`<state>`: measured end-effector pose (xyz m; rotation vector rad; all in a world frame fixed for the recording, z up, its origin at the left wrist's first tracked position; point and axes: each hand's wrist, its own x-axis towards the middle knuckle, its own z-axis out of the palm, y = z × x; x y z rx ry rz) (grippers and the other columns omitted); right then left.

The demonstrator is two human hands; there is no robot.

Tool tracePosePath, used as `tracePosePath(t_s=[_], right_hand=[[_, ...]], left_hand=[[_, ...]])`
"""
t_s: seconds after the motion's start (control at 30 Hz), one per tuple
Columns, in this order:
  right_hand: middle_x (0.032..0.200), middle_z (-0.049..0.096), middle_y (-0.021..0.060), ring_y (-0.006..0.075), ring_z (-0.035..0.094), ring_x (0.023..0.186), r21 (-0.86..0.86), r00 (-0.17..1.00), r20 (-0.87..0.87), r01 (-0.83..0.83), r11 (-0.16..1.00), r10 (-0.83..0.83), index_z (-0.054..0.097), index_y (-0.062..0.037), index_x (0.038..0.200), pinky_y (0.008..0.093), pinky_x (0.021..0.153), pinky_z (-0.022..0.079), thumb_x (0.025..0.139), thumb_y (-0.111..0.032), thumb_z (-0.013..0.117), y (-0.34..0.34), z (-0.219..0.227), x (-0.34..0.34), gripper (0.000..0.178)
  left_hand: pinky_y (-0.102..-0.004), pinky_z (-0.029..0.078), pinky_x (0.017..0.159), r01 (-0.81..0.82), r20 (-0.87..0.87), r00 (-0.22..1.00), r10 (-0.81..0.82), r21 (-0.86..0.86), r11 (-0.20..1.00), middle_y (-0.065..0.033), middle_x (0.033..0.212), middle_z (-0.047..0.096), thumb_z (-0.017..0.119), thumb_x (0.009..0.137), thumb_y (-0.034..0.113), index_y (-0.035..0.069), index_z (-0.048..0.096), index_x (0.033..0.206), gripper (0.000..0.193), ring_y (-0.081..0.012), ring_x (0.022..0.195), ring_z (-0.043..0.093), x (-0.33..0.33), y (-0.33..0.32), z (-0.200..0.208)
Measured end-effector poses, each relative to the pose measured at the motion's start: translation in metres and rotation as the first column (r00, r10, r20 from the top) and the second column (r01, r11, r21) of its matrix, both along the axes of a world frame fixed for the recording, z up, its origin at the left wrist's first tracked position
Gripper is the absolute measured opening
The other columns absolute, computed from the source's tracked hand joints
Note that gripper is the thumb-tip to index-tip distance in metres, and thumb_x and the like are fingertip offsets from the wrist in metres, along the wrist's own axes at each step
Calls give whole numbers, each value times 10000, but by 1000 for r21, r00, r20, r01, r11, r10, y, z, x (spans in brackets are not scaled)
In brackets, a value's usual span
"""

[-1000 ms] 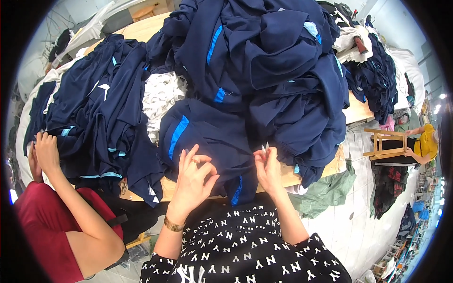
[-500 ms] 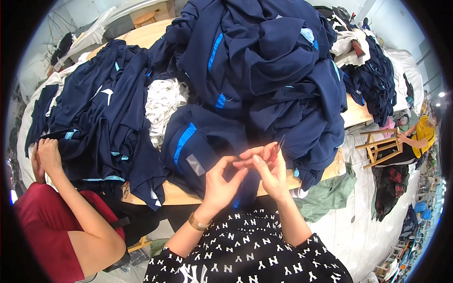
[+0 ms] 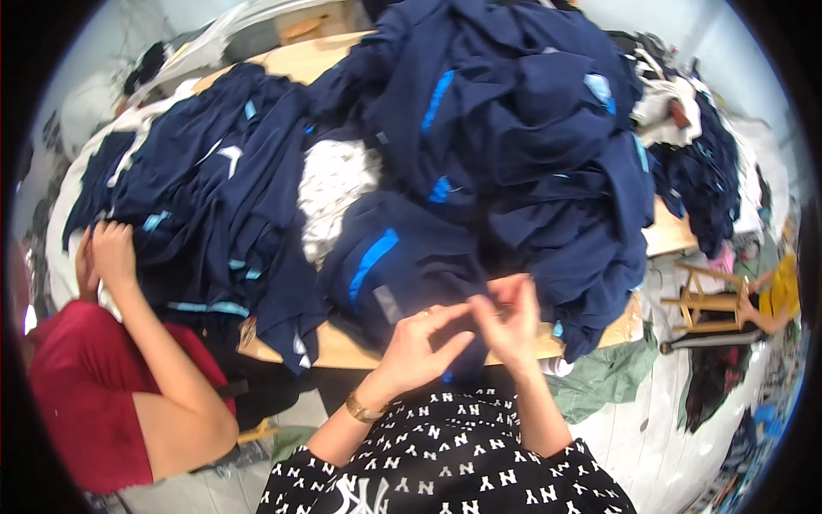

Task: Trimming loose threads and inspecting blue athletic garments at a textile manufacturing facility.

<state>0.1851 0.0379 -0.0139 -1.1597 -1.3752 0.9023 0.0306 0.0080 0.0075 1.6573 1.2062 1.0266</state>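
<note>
My left hand is over the front edge of the table, its fingers stretched toward my right hand and its thumb held apart. Right beside it, my right hand has its fingers curled in, with motion blur hiding what is in them. Fingertips of both hands meet or nearly meet. Beneath and beyond them lies a dark navy garment with a bright blue strip and a grey patch. A large heap of navy garments rises behind it.
A white bundle of fabric strips lies left of the heap. At the far left, a co-worker's hands touch more navy garments. Green sheeting is on the floor at right, near a wooden stool handled by another person.
The view has shifted, moving the scene slightly right and down. Red-handled snips showed in my right hand before; blur hides them now. My hands stay close together.
</note>
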Motion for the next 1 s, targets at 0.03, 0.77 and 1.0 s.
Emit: tracePosePath(t_s=[0.03, 0.77, 1.0], right_hand=[[759, 424, -5, 73, 379, 656, 90, 987, 79, 135, 987, -142, 445, -52, 836, 195, 594, 354, 757, -37, 692, 0, 3, 12, 260], [790, 532, 87, 244, 551, 783, 253, 837, 534, -295, 921, 121, 482, -44, 838, 325, 704, 412, 692, -13, 662, 6, -33, -48, 234], [830, 460, 84, 142, 465, 735, 580, 928, 35, 283, 763, -371, 321, -63, 815, 234, 703, 366, 840, 33, 548, 23, 78, 20, 247]], left_hand=[[-278, 470, 786, -63, 2, 998, 64, 90, 994, -101, 936, 663, 685, 746, 45, 20, 641, 1044, 302, -201, 852, 628, -2, -1, 1], [-178, 444, 524, -289, 417, 701, 578, -575, 765, -12, 711, 557, 535, 924, 219, 1, 555, 901, 220, -62, 601, 553, -56, -3, -95], [-392, 401, 924, -596, -223, 769, 599, 91, 798, -197, 1225, 388, 754, 717, 314, 42, 404, 1254, 697, -332, 1127, 414, -41, -2, -101]])
